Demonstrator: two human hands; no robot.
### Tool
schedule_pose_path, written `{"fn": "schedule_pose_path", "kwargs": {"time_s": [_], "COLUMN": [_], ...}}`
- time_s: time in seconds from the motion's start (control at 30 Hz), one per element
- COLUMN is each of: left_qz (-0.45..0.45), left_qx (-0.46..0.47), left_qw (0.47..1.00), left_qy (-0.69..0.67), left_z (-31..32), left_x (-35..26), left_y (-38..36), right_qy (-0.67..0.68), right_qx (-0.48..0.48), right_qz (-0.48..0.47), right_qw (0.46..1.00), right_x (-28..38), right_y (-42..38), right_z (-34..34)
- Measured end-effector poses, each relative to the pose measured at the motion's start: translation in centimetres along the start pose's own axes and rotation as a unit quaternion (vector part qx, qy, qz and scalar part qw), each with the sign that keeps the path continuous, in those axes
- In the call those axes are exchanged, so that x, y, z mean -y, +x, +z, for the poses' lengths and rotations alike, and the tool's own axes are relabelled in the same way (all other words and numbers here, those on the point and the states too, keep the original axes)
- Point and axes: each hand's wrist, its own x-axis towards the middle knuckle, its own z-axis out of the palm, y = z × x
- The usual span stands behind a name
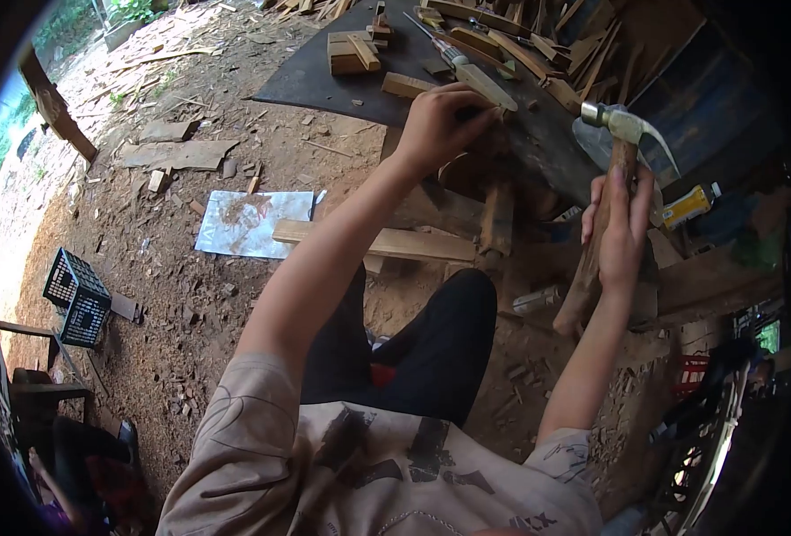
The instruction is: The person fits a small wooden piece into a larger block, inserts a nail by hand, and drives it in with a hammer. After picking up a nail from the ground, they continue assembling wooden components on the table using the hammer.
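Observation:
My right hand [621,228] is wrapped around the wooden handle of a claw hammer [626,125], held upright with its metal head at the top and the claw pointing right. My left hand [445,125] is closed at the near edge of the dark workbench [311,82]; what its fingers hold, if anything, is hidden in shadow. A short wooden block [404,85] lies just beyond that hand. Close to its fingertips is the pale wooden end of a long tool [485,85] with a thin metal shaft.
Stacked wood blocks [349,54] sit on the bench, with scrap strips [592,54] piled at the back right. A wooden plank [413,243] lies beneath my left arm. A yellow-labelled container [688,205] is at right. A white sheet [253,221] and black crate [79,299] lie on the chip-strewn ground; another person's leg [92,456] shows lower left.

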Motion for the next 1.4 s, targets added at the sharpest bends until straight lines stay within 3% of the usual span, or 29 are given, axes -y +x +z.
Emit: {"fn": "schedule_pose_path", "kwargs": {"time_s": [0.07, 0.23, 0.33, 0.53, 0.63, 0.87, 0.93, 1.03, 1.23, 1.4], "left_qz": [-0.003, -0.007, -0.008, -0.009, -0.013, -0.006, -0.008, -0.012, -0.015, -0.018], "left_qx": [0.002, -0.004, 0.002, 0.008, 0.011, 0.010, 0.012, 0.013, 0.011, 0.013], "left_qw": [1.000, 1.000, 1.000, 1.000, 1.000, 1.000, 1.000, 1.000, 1.000, 1.000], "left_qy": [-0.001, 0.000, 0.002, -0.001, 0.003, 0.002, 0.000, -0.003, 0.006, 0.009], "left_z": [-0.1, -0.1, 0.0, -0.1, -0.1, 0.0, 0.0, 0.0, -0.1, 0.0], "left_x": [-0.1, -0.3, 0.0, 0.1, 0.0, 0.5, 0.3, 0.2, 0.2, 0.2], "left_y": [0.2, 0.2, 0.2, 0.3, 0.2, 0.1, 0.2, 0.3, 0.2, 0.2], "right_qy": [-0.068, -0.322, -0.337, -0.327, -0.411, -0.341, -0.349, -0.409, -0.334, -0.375], "right_qx": [0.014, 0.081, 0.101, 0.109, 0.110, 0.102, 0.111, 0.097, 0.065, 0.095], "right_qz": [-0.043, -0.024, -0.079, -0.059, -0.136, -0.045, -0.049, -0.145, -0.060, -0.112], "right_qw": [0.997, 0.943, 0.933, 0.937, 0.895, 0.933, 0.929, 0.896, 0.938, 0.915], "right_x": [1.1, 2.5, 2.7, 3.0, 1.2, 3.0, 2.5, 0.5, 3.2, 1.2], "right_y": [1.5, 3.8, 4.4, 5.7, 6.6, 6.7, 6.8, 7.0, 6.6, 6.9], "right_z": [-0.5, 0.1, 1.0, 2.3, 2.1, 2.7, 2.8, 2.6, 2.9, 2.5]}}
